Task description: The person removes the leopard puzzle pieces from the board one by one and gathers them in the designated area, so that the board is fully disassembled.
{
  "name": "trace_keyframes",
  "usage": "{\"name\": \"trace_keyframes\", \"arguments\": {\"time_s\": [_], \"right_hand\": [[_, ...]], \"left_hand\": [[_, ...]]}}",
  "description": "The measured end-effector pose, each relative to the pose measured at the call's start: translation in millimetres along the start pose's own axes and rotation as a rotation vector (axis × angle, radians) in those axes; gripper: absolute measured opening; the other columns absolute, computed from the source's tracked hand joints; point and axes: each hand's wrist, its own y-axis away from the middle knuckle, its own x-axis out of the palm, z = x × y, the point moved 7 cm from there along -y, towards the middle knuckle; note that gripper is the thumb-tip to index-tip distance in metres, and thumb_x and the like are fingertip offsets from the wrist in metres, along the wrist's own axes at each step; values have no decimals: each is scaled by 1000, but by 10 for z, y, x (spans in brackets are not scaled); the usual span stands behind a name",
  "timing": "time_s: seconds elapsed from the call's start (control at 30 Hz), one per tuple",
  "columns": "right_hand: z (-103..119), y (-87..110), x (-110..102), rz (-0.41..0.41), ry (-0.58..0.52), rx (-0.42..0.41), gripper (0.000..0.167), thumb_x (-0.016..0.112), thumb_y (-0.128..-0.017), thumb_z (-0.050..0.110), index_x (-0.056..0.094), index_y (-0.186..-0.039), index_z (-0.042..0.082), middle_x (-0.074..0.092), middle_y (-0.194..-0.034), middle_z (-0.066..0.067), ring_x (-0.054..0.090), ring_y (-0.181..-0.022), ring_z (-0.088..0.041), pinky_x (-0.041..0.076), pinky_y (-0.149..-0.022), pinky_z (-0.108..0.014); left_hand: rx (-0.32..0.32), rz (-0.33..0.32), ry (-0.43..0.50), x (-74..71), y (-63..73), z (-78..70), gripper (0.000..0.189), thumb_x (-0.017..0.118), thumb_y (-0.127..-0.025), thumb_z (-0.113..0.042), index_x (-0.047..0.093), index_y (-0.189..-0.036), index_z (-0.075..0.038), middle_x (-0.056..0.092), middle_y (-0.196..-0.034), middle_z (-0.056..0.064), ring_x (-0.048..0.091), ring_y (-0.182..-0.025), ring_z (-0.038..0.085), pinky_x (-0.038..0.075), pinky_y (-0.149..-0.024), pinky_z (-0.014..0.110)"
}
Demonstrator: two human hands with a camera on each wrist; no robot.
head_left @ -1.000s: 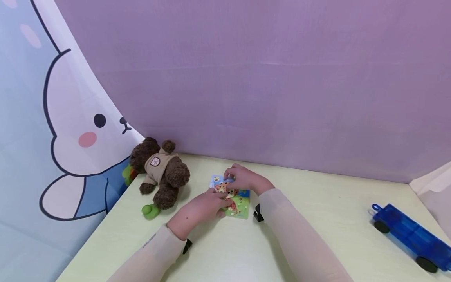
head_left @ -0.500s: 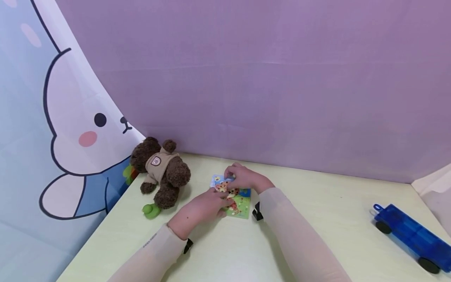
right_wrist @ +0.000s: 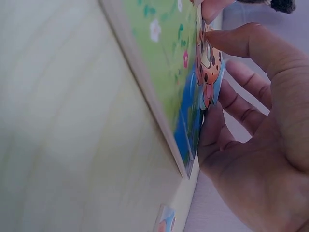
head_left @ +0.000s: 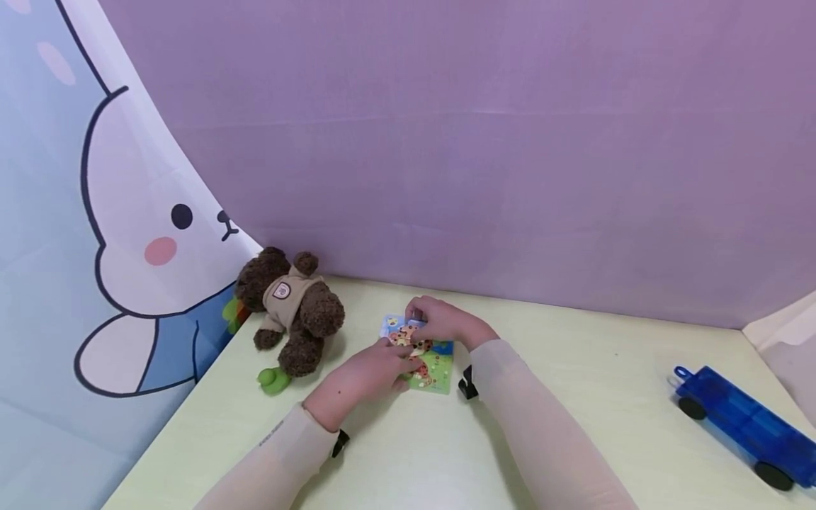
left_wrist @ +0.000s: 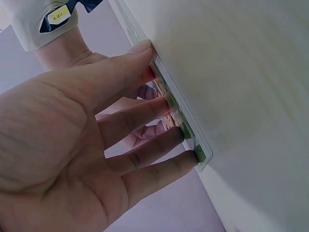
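Observation:
A puzzle board (head_left: 440, 381) with a blue and green picture of a spotted animal lies on the table. My left hand (head_left: 365, 377) reaches over its near left part. In the left wrist view, the fairly straight fingers (left_wrist: 159, 166) touch the board's top, with the thumb at its edge. My right hand (head_left: 446, 322) is over the far part of the board. In the right wrist view, its thumb and bent fingers pinch a puzzle piece (right_wrist: 210, 75) with the spotted animal on it, tilted up from the board. The hands hide much of the picture.
A brown teddy bear (head_left: 296, 312) lies left of the board, beside a green toy duck (head_left: 274, 381). A blue wheeled toy cart (head_left: 746, 428) stands at the right. Another loose piece (right_wrist: 166, 221) shows low in the right wrist view. A purple curtain (head_left: 472, 177) hangs behind the table.
Both hands keep almost the same places at the board, with only slight shifts of the right fingers. The teddy bear, duck and cart have not moved.

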Motion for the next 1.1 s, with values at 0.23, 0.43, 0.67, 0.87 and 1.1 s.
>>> {"name": "trace_keyframes", "arguments": {"time_s": [0.23,0.43,0.67,0.87,1.1], "right_hand": [[60,52,-10,-20,13,2,32,77,-94,11,63,-122,13,59,-118,-8,55,-106,-23,52,-96,-39],[107,114,-6,-33,27,-14,34,76,-95,11,61,-125,14,57,-121,-8,54,-106,-23,51,-93,-38],[136,157,2,-58,0,-52,29,73,-99,10,61,-125,12,58,-120,-9,56,-106,-22,53,-94,-39],[147,144,25,-75,-9,-73,16,64,-107,13,61,-123,12,59,-110,-7,56,-95,-19,51,-86,-35],[135,172,20,-95,-25,-38,14,59,-109,12,63,-123,14,66,-113,-5,62,-95,-17,56,-88,-36]], "left_hand": [[0,2,7,-2,8,-1,51,71,-102,-31,63,-151,-21,55,-163,8,54,-146,38,50,-122,52],[18,-10,-3,-11,13,-16,49,71,-103,-32,64,-150,-21,57,-162,8,57,-144,38,51,-120,53],[23,-10,3,-33,32,-34,50,72,-102,-30,64,-150,-20,56,-162,10,56,-143,40,52,-119,53],[-1,-2,21,-22,45,-15,51,72,-101,-31,64,-150,-21,55,-163,11,56,-141,39,53,-119,51],[-3,-8,11,-6,20,-9,51,71,-101,-32,63,-151,-22,56,-162,11,56,-142,39,53,-119,51]]}}
